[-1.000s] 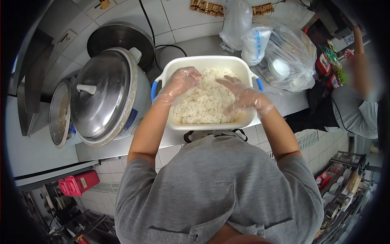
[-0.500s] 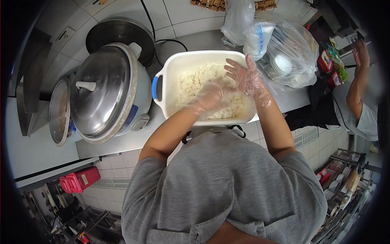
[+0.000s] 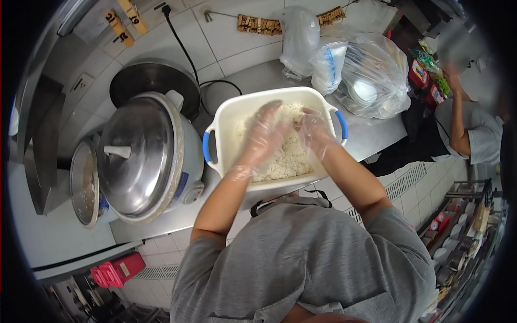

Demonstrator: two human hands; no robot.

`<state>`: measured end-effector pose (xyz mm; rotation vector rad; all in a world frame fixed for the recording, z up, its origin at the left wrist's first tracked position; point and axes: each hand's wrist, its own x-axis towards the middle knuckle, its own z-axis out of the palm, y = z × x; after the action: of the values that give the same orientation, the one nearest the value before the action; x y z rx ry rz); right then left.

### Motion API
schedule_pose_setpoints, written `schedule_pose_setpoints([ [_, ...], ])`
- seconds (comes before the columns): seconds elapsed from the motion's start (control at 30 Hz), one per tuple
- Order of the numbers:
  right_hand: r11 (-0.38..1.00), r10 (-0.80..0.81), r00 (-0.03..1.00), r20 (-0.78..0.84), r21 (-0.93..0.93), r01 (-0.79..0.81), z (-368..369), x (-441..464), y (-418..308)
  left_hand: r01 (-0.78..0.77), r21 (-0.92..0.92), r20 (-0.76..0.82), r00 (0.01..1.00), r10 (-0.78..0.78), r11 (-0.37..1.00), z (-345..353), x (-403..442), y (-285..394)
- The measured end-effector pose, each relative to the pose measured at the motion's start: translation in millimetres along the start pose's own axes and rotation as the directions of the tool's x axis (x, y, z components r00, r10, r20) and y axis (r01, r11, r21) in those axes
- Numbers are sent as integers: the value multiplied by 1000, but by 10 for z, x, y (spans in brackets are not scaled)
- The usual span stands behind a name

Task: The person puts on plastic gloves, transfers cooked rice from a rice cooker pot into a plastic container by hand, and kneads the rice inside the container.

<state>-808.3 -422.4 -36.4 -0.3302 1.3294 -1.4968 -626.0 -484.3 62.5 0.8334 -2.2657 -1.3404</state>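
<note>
A white rectangular tub (image 3: pixel 227 116) with blue-gripped handles holds cooked white rice (image 3: pixel 285 164). Both my hands wear clear plastic gloves and are inside the tub, over the rice. My left hand (image 3: pixel 265 135) is at the tub's left middle, its fingers stretched toward the far wall; blur softens their outline. Opposite it, my right hand (image 3: pixel 315 132) lies near the right wall with fingers apart and slightly bent toward the rice. Neither hand shows a clump of rice in it. Whether the fingertips touch the rice is hard to make out.
Left of the tub stands a large lidded rice cooker (image 3: pixel 137 156), with a dark round pot (image 3: pixel 156 81) behind it. Plastic bags, one with white containers (image 3: pixel 371 81), sit to the right. Another person (image 3: pixel 463 126) works at the far right. A red bin (image 3: pixel 118 269) is below left.
My right hand has come down from the tub's far right rim, over the rice. My left hand has moved left and farther from me. The view has tilted, lowering the tub in frame.
</note>
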Motion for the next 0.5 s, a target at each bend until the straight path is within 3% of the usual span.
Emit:
schedule_pose_setpoints([
  [0.03,1000,22,982,-190,15,-19,120,-13,43,-144,234,62,989,133,962,188,52,-149],
  [0.07,982,134,986,-95,148,-119,222,-73,-3,-287,438,152,958,245,852,352,87,-370],
  [0.1,938,226,974,9,269,-220,290,-154,-73,-309,666,272,948,165,679,480,141,-708],
  [0.13,937,215,976,-25,288,-199,353,-363,-99,-345,649,304,935,184,678,449,97,-695],
  [0.2,951,74,914,399,247,-185,495,-737,-283,9,831,-36,999,37,556,231,91,-537],
  [0.23,952,70,918,391,249,-179,473,-817,-400,0,829,-29,999,43,559,149,112,-432],
  [0.27,999,-4,925,380,-30,16,444,-926,-456,46,783,-21,999,-47,621,87,66,-336],
  [0.33,932,-49,906,421,-306,193,393,-1059,-396,138,732,-32,985,-168,667,47,-133,-235],
  [0.37,651,14,956,294,-728,214,385,-1020,-388,110,641,-129,991,-34,759,-13,-179,-197],
  [0.4,202,-25,986,166,-965,168,380,-917,-426,55,553,-250,963,103,831,-97,-166,-168],
  [0.43,34,-213,936,282,-955,295,344,-1012,-373,87,558,-293,951,99,825,-171,-158,-174],
  [0.47,23,-200,928,314,-945,325,295,-1037,-362,124,451,-335,942,39,884,-191,-154,-211],
  [0.5,244,-215,892,398,-863,443,254,-1138,-421,150,333,-358,934,-22,931,-159,-160,-256],
])
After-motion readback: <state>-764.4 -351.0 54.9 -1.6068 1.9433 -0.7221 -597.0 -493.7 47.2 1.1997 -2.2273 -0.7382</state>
